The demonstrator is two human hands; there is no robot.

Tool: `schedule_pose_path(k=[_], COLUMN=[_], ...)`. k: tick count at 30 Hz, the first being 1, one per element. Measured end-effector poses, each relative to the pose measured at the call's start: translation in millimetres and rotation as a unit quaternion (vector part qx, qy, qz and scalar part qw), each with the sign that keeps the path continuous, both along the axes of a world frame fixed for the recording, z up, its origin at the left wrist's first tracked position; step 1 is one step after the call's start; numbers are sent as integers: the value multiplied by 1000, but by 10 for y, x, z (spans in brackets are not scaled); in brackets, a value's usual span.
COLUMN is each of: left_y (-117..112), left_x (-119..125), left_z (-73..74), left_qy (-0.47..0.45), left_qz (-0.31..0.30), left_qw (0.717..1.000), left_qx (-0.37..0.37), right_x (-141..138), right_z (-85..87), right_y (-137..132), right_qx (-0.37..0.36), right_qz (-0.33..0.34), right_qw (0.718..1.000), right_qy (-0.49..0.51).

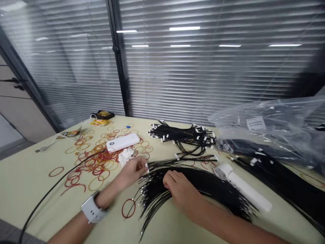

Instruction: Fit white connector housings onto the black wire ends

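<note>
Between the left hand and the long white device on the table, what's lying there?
A crumpled white tissue lies between the left hand and the long white device, as the head view shows.

The wires (203,181) are black, the rubber bands (103,160) red and yellow, the tabletop (30,179) pale yellow.

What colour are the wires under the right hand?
The wires are black; the head view shows them best.

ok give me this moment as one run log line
left hand: at white wire tag | right hand: on black wires | nearby: scattered rubber bands, clear plastic bag
</note>
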State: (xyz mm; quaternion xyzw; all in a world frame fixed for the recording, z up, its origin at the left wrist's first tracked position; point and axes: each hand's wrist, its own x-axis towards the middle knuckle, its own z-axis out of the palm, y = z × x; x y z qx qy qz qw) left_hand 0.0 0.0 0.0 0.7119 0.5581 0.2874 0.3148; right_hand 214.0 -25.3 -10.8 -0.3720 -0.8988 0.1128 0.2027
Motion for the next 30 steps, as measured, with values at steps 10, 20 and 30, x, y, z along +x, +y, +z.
schedule_pose_path(k=[10, 20, 30], left_y=[1, 54, 48], left_x=[44, 61, 34], left_z=[53, -8, -31], left_qy=[-136, -278, -334], left_qz=[-16, -53, -55], left_qw=[990, 953, 924], left_qx=[18, -106, -176], right_x=[-112, -143, -5], right_z=[128, -17, -18], right_y=[43, 335, 376], right_qx=[-55, -89, -121], right_qz=[-69, -55, -52], right_qw=[987, 973, 968], right_qy=[137, 204, 213])
